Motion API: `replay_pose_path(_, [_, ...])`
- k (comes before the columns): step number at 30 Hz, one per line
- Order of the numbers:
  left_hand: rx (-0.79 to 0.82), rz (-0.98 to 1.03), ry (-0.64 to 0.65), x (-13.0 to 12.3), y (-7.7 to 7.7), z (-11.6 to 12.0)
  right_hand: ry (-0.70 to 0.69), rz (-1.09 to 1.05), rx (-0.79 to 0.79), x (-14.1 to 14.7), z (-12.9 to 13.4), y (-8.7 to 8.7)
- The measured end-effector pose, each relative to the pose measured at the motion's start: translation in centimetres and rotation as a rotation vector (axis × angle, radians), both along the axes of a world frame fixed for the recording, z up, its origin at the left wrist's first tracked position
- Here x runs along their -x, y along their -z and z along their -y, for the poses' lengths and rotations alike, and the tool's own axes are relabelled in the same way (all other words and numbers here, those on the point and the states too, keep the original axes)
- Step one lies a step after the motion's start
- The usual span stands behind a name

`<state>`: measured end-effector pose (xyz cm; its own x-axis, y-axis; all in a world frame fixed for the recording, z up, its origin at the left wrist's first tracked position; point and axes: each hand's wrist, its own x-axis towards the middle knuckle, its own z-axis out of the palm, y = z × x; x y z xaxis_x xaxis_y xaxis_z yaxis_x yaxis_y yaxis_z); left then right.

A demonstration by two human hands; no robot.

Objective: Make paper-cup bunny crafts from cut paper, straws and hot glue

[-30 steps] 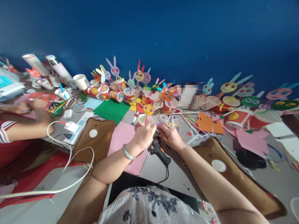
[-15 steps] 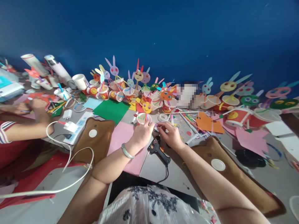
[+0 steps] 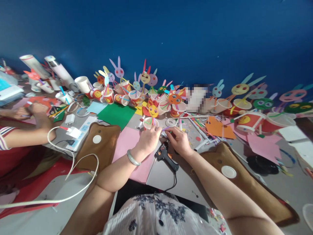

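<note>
Visibly, the right hand (image 3: 180,141) pinches a purple strip (image 3: 167,129); the left hand (image 3: 150,141), beside a paper cup (image 3: 145,123), has an indeterminable grip; the yellow emblem (image 3: 244,120) on a red cup (image 3: 250,124) is illegible

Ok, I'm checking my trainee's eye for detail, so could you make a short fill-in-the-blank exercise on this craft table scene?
1. The handle of the glue gun near the right hand is ____ in colour.
2. The bracelet is worn on the person's ____ wrist.
3. The wall at the back is ____.

Missing words: black; left; blue.
</note>
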<state>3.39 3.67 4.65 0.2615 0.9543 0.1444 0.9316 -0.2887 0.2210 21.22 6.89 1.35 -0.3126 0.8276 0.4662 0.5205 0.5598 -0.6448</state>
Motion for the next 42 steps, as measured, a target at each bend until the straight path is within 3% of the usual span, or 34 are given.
replay_pose_path(9, [0.013, -0.038, 0.031, 0.0, -0.4, 0.3, -0.023, -0.006, -0.041, 0.1, 0.1, -0.1])
replay_pose_path(14, [0.006, -0.029, 0.027, 0.3, -0.6, 0.1, 0.080, -0.033, -0.049, 0.1, 0.3, -0.8])
replay_pose_path(17, [0.013, -0.013, 0.012, 0.6, -0.8, -0.1, 0.118, -0.023, -0.045, -0.1, 0.8, -2.5])
replay_pose_path(22, [0.033, 0.003, -0.012, 0.7, -1.0, -0.4, 0.008, 0.106, -0.048, -1.2, 2.9, -6.7])
replay_pose_path(26, [0.010, 0.048, -0.005, 1.0, -1.0, -0.7, 0.140, 0.097, -0.110, -2.5, 4.5, -9.4])
replay_pose_path(30, [0.016, 0.081, -0.026, 1.3, -1.1, -0.9, 0.226, 0.114, -0.128, -4.0, 5.0, -10.9])
replay_pose_path(34, [0.014, 0.101, -0.011, 1.5, -1.3, -1.1, 0.234, 0.199, -0.075, -6.2, 5.3, -10.3])
replay_pose_path(38, [0.025, 0.126, -0.003, 1.7, -1.3, -1.3, 0.262, 0.299, 0.009, -7.5, 6.8, -7.6])
replay_pose_path(42, [0.026, 0.191, -0.016, 2.2, -1.4, -1.7, 0.057, 0.405, 0.194, -6.7, 9.8, -4.3])
